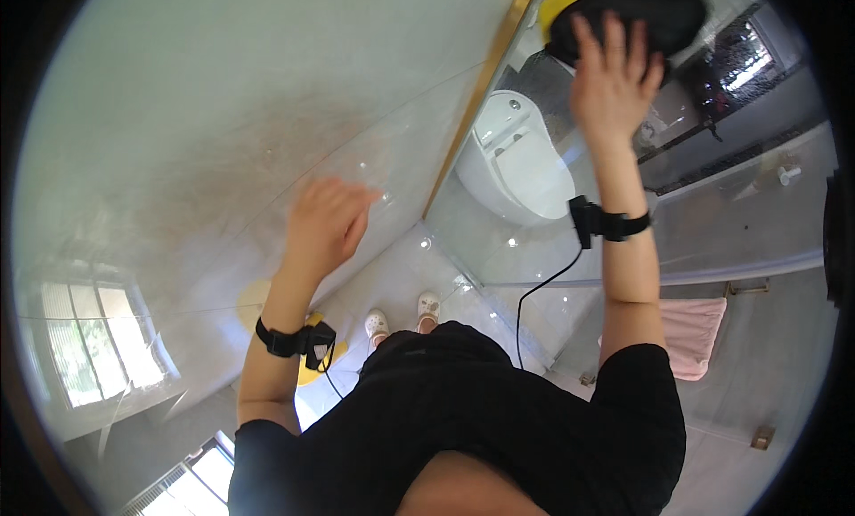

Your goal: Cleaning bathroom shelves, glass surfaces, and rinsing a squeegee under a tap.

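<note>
My right hand (614, 82) is raised at the upper right, its fingers spread over the dark face of a black and yellow pad (634, 22). The pad lies against a wet glass panel (528, 249); whether the fingers grip it or only press it, I cannot tell. Nearer the middle left, my left hand (327, 222) is slightly blurred, its fingers curled in front of the glossy wall (220, 149), with nothing visible in it. Both wrists wear black straps with cabled devices.
Beyond the glass stands a white toilet (534, 175). A pink towel (691, 336) hangs at the right near metal fittings. A yellow object (324, 362) is low beside my left forearm. A gold-coloured strip (481, 95) edges the glass at the wall.
</note>
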Motion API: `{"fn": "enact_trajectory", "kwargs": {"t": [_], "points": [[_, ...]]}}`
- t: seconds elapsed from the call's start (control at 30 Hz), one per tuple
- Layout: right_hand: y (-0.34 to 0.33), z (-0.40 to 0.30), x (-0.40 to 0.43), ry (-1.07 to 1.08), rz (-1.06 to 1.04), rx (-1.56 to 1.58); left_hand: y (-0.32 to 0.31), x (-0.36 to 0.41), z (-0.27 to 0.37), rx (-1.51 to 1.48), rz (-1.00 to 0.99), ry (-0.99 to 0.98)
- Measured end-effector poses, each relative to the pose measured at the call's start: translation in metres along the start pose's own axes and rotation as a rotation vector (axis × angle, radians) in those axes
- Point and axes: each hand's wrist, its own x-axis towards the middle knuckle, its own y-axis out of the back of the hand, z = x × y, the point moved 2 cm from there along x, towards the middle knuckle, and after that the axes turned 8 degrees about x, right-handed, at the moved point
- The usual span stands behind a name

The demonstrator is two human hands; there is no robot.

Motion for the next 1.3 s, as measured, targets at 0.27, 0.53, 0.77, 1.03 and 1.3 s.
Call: {"fn": "enact_trajectory", "kwargs": {"t": [0.27,0.53,0.77,1.03,1.3], "points": [[-0.145,-0.15,-0.17,-0.117,-0.232,0.836,0.008,-0.18,0.02,-0.121,-0.529,0.364],[-0.241,-0.326,-0.407,-1.966,-1.012,1.508,0.036,-0.234,0.057,-0.122,-0.737,0.847],[-0.148,-0.336,-0.32,-2.246,-1.008,1.996,0.029,-0.225,0.074,-0.091,-0.766,0.905],[-0.064,-0.243,-0.173,-0.538,-0.381,1.763,-0.029,-0.148,0.045,-0.215,-0.729,0.575],[-0.074,-0.314,-0.286,-0.73,-0.517,1.757,-0.053,-0.094,0.023,-0.335,-0.743,0.171]]}}
